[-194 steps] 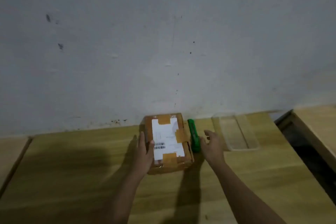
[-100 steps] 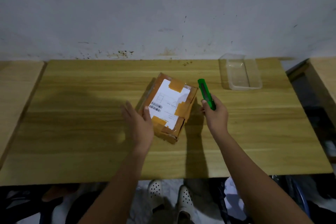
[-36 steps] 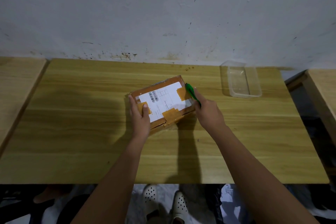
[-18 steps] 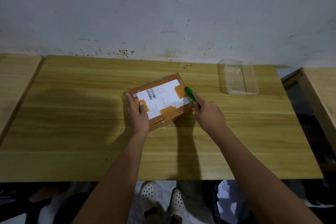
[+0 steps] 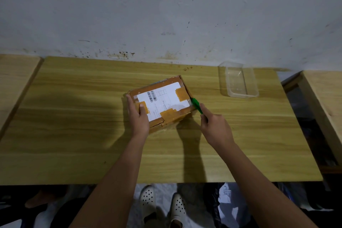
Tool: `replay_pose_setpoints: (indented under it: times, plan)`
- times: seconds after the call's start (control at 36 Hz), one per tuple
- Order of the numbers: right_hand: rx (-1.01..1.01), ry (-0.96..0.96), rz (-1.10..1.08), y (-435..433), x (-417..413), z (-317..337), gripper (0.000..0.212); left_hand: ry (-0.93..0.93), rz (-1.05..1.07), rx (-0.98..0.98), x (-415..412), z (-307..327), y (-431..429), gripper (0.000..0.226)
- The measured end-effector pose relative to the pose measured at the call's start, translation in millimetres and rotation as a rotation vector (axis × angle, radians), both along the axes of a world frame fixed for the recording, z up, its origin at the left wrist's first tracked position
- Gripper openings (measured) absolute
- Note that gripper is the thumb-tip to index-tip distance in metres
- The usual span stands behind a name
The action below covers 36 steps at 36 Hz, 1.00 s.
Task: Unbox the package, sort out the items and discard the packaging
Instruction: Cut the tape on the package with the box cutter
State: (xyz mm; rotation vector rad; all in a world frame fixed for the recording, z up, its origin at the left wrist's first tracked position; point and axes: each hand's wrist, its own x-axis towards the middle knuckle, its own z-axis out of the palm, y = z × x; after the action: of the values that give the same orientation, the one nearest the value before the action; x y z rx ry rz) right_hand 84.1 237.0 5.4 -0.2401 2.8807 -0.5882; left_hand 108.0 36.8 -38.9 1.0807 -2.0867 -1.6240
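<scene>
A brown cardboard box (image 5: 167,96) with a white shipping label and tan tape patches lies flat in the middle of the wooden table (image 5: 74,135). My left hand (image 5: 137,116) presses on the box's near left corner, thumb on top, fingers along the left side. My right hand (image 5: 215,127) grips a green utility knife (image 5: 196,105), whose tip touches the box's right edge. The blade itself is too small to make out.
A clear plastic container (image 5: 238,81) stands empty at the table's back right. A grey wall runs behind the table. Other wooden surfaces flank it at the left (image 5: 14,79) and right (image 5: 325,94). White perforated shoes (image 5: 148,198) show below the near edge.
Since five seconds ago my right hand picked up the green knife and my left hand turned the box sideways. In the last second the knife stays at the box's right edge, shifted slightly nearer.
</scene>
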Motion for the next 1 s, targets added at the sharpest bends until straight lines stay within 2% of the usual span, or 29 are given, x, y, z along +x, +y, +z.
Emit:
replay_pose_setpoints:
  times: [0.06,0.14,0.19,0.25,0.36,0.42,0.47,0.56,0.67,0.75,0.81,0.92,1.0]
  plan:
    - [-0.088,0.025,-0.037,6.3,5.4,-0.2,0.046,-0.016,0.049,-0.009,0.4,3.6,5.3,0.057]
    - [-0.343,0.059,-0.162,10.9,7.5,-3.2,0.043,-0.018,0.156,-0.019,5.0,14.0,23.7,0.058]
    - [-0.487,0.045,-0.239,10.3,4.3,-5.9,0.041,-0.024,0.154,0.008,11.8,17.4,34.3,0.062]
    - [-0.561,0.013,-0.292,9.0,0.1,-8.3,0.041,-0.069,0.06,-0.015,21.1,17.5,33.4,0.07]
    - [-0.622,-0.04,-0.354,5.6,-3.0,-15.7,0.04,-0.119,-0.209,-0.207,23.5,5.1,-8.7,0.09]
    - [-0.655,-0.063,-0.381,3.7,-1.7,-19.3,0.04,-0.152,-0.34,-0.216,20.2,2.6,-27.0,0.098]
    - [-0.683,-0.069,-0.403,2.0,0.2,-21.7,0.04,-0.176,-0.386,-0.238,18.0,2.5,-34.2,0.101]
    - [-0.707,-0.071,-0.423,-0.4,2.0,-22.2,0.039,-0.176,-0.307,-0.287,23.6,2.1,-22.2,0.094]
    - [-0.713,-0.086,-0.422,-1.7,0.4,-20.3,0.039,-0.143,-0.104,-0.29,45.8,9.1,23.1,0.072]
    - [-0.702,-0.096,-0.413,1.3,-1.9,-20.7,0.04,-0.138,-0.157,-0.343,59.4,9.4,41.6,0.065]
    - [-0.689,-0.098,-0.399,4.3,-2.8,-20.2,0.04,-0.12,-0.28,-0.313,64.0,9.3,40.8,0.078]
    - [-0.679,-0.1,-0.354,9.5,0.8,-17.6,0.04,-0.207,-0.586,-0.216,63.3,13.6,26.3,0.124]
    - [-0.638,-0.118,-0.314,10.0,5.7,-15.8,0.041,-0.206,-0.66,-0.142,61.0,13.6,19.9,0.135]
